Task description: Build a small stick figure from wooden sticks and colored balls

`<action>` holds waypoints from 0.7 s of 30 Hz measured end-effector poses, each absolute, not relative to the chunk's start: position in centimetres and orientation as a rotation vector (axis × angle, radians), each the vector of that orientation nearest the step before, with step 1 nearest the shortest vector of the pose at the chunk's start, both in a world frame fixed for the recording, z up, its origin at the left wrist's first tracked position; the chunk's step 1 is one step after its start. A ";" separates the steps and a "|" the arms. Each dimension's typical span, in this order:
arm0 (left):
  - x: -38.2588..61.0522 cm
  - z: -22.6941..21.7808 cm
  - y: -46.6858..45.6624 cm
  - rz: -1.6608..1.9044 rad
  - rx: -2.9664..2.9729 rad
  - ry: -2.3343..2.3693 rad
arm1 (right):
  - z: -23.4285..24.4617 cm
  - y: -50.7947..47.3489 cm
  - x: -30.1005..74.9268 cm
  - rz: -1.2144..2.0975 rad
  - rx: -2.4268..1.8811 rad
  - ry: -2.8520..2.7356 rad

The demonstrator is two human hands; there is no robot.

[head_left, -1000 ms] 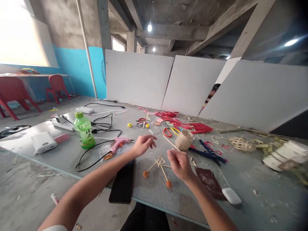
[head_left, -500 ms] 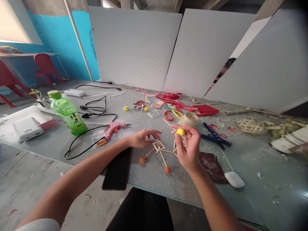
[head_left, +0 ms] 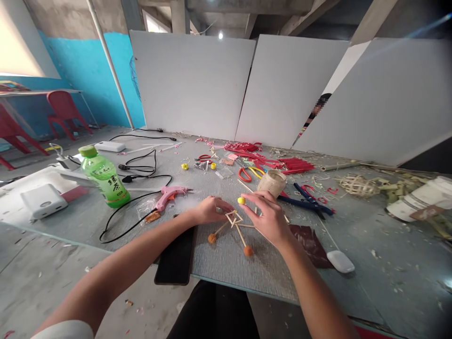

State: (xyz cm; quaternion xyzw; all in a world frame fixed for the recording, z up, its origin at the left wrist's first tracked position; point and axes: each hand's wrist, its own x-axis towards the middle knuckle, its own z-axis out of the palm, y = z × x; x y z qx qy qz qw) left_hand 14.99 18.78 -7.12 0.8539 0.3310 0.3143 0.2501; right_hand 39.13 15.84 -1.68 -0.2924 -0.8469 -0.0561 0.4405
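Note:
A small yellow ball (head_left: pixel 241 200) is pinched between the thumb and fingertips of my right hand (head_left: pixel 267 215). It is held just above and to the right of a frame of thin wooden sticks (head_left: pixel 239 230). Two of the frame's legs end in orange-brown balls (head_left: pixel 248 251) resting on the table; its right part is partly behind my right hand. My left hand (head_left: pixel 213 210) has its curled fingers at the frame's upper left corner, seemingly holding it there; the fingertips are partly hidden.
Left stand a green tea bottle (head_left: pixel 105 176) and a pink glue gun (head_left: pixel 170 196) with a black cable. A dark phone (head_left: pixel 175 259) lies under my left forearm. Behind my right hand are a beige jar (head_left: pixel 271 182), blue-handled pliers (head_left: pixel 307 202) and red strips (head_left: pixel 296 165). A white mouse-like object (head_left: pixel 341 262) sits right.
My right hand has moved the yellow ball left and slightly down, closer to the stick frame. My left fingers have come down to the frame's corner. The camera view has tilted up slightly.

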 end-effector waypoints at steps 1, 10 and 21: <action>15.1 -7.2 18.8 0.853 2.357 0.910 | -1.7 15.9 39.3 -0.129 -0.742 -2.117; 16.1 -6.9 18.7 0.858 2.351 0.840 | -1.9 15.4 38.9 -0.040 -0.750 -2.272; 15.8 -6.6 18.6 0.858 2.306 0.853 | -2.6 16.1 39.0 0.026 -0.777 -2.269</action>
